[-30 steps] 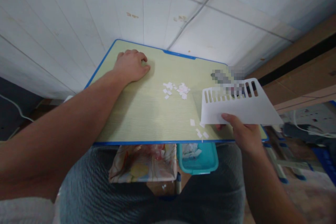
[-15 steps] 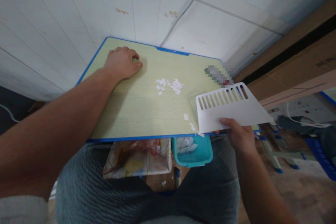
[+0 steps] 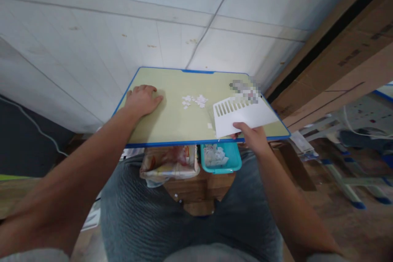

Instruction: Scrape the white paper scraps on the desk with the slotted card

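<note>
Right hand (image 3: 251, 136) grips slotted white sheet (image 3: 236, 119) above table's (image 3: 166, 127) near right; left hand (image 3: 141, 100), holding nothing, rests loosely at table's left. Partway, apparently: binned scraps (image 3: 214, 155) fill part of teal bin (image 3: 227, 168) below table's near edge; loose scraps (image 3: 201, 100) remain mid-table.

White slotted plate (image 3: 229, 125) — held aslant | white paper scraps (image 3: 201, 100) — mostly two clusters, left of it

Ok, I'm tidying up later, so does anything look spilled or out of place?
Yes: one white scrap lies apart from the loose scraps on the desk, nearer its front edge, and white specks dot the brown surface below. They look stray, being away from the main cluster.
</note>
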Demonstrator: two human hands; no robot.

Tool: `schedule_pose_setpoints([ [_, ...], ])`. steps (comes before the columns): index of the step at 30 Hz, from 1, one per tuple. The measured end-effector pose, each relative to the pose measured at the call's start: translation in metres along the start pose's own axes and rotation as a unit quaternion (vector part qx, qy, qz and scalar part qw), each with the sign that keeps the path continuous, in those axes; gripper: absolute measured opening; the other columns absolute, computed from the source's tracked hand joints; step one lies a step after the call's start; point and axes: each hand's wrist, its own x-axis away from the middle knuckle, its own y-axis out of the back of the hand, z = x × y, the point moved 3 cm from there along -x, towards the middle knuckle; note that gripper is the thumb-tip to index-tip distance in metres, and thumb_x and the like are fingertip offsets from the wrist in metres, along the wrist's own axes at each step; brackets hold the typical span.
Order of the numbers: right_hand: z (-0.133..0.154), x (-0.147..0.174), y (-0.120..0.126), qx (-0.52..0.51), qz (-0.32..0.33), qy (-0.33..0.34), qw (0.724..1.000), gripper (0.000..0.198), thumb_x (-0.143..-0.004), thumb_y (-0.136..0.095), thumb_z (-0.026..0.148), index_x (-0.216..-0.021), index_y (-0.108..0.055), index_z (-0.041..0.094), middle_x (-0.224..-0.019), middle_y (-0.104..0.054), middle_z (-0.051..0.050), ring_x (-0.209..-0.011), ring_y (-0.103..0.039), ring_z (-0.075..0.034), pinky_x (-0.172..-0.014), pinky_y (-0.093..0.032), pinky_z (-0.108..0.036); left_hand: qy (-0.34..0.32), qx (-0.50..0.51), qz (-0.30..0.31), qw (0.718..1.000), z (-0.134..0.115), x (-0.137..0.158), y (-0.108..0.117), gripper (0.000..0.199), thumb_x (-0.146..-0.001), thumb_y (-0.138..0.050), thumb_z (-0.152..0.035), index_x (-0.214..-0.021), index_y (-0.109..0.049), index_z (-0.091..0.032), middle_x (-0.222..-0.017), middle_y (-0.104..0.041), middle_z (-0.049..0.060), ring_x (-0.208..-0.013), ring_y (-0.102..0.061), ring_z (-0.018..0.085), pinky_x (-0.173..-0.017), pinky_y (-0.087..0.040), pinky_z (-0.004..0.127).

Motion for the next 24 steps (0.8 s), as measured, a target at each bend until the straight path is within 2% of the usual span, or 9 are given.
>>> schedule_pose_setpoints([
  [3,-0.009,-0.01,0.003,-0.038,-0.019,-0.005,0.999,0.025,-0.073,-0.081,0.045,-0.071,-0.062,0.029,-0.052,-0.061,0.002,-0.045,-0.052,-0.019,-0.044,-0.049,-0.034,0.033,-0.004,0.014,0.999,0.016,0.027,0.0,0.072,-0.115,-0.053,-0.063,-0.17,-0.067,-0.019,-0.182,-0.059,0.02,-0.168,-0.053,0.047,-0.138,-0.044,0.065],
  [6,-0.011,-0.017,0.002,-0.046,-0.03,-0.005,0.998,0.024,-0.072,-0.079,0.046,-0.075,-0.063,0.028,-0.056,-0.064,0.001,-0.048,-0.055,-0.019,-0.048,-0.053,-0.035,0.067,0.002,0.008,0.998,0.017,0.054,0.003,0.074,-0.116,-0.051,-0.061,-0.172,-0.064,-0.015,-0.184,-0.057,0.023,-0.169,-0.052,0.049,-0.138,-0.044,0.068],
  [10,-0.007,-0.021,-0.003,-0.037,-0.025,-0.011,0.999,0.021,-0.07,-0.079,0.041,-0.075,-0.063,0.028,-0.057,-0.067,0.0,-0.051,-0.058,-0.02,-0.052,-0.055,-0.035,0.059,0.007,-0.027,0.998,0.003,0.078,0.008,0.066,-0.12,-0.046,-0.051,-0.171,-0.065,-0.013,-0.181,-0.06,0.024,-0.169,-0.054,0.046,-0.139,-0.043,0.068],
  [24,-0.015,-0.033,-0.003,-0.02,-0.014,-0.009,1.0,0.019,-0.076,-0.076,0.039,-0.086,-0.063,0.028,-0.059,-0.066,0.001,-0.052,-0.06,-0.022,-0.052,-0.055,-0.035,0.061,0.028,-0.039,0.997,0.001,0.078,0.011,0.069,-0.116,-0.05,-0.05,-0.168,-0.069,-0.01,-0.177,-0.064,0.027,-0.165,-0.057,0.047,-0.135,-0.046,0.068],
])
